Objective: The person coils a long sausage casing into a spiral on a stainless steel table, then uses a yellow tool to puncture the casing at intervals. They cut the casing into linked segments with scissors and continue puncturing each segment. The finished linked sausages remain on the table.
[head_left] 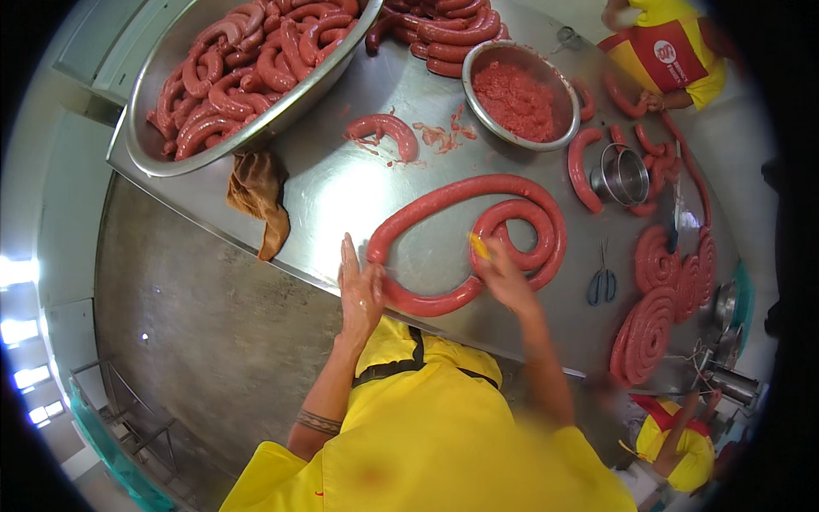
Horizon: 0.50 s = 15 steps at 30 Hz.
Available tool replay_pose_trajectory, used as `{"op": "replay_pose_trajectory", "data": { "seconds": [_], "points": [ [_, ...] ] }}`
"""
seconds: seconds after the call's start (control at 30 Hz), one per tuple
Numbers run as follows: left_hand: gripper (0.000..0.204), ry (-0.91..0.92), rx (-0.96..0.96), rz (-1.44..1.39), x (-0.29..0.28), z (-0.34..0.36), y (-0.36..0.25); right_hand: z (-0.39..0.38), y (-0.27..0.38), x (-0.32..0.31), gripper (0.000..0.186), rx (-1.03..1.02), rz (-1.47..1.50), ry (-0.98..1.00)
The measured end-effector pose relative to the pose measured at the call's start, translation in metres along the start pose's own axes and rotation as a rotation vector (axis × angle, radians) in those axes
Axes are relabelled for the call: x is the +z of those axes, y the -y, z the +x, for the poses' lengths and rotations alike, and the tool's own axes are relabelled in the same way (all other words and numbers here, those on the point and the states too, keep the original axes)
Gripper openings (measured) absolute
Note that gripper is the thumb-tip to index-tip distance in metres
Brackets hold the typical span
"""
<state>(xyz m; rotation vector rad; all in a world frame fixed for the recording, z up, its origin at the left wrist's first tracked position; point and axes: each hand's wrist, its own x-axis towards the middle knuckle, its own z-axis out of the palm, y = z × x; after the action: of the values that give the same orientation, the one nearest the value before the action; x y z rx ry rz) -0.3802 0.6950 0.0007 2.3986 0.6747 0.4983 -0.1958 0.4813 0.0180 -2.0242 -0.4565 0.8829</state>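
A long raw sausage (435,194) lies in a loose coil on the metal table in front of me. Beside its left bend is my left hand (362,294), fingers stretched out and the thumb side touching the casing. My right hand (505,277) is closed on a small yellow tool (479,247) over the inner part of the coil; its kind is hidden by the fingers and blur. Beyond the coil lies a short curved sausage (384,130) with scraps of meat and casing around it.
A large metal basin (141,145) full of sausages stands far left, with a brown cloth (260,192) below it. A metal bowl (563,136) holds ground meat. To the right are scissors (602,286), a metal pot (627,177) and coiled sausages (648,333). Two co-workers in yellow stand at the right.
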Motion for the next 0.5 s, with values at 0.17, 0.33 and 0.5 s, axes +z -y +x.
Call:
{"op": "replay_pose_trajectory", "data": {
  "seconds": [0.17, 0.33, 0.5],
  "points": [
    [0.009, -0.097, 0.035, 0.047, -0.014, -0.007, 0.007, 0.054, 0.081, 0.075, 0.022, -0.546, -0.004, 0.58],
    [0.015, 0.024, -0.216, -0.383, -0.011, -0.013, 0.019, 0.019, 0.096, 0.051, 0.026, -0.672, -0.061, 0.237],
    [0.021, 0.3, -0.711, -1.056, 0.003, -0.004, 0.01, 0.005, 0.062, 0.003, 0.035, -0.317, 0.43, 0.214]
  ]
}}
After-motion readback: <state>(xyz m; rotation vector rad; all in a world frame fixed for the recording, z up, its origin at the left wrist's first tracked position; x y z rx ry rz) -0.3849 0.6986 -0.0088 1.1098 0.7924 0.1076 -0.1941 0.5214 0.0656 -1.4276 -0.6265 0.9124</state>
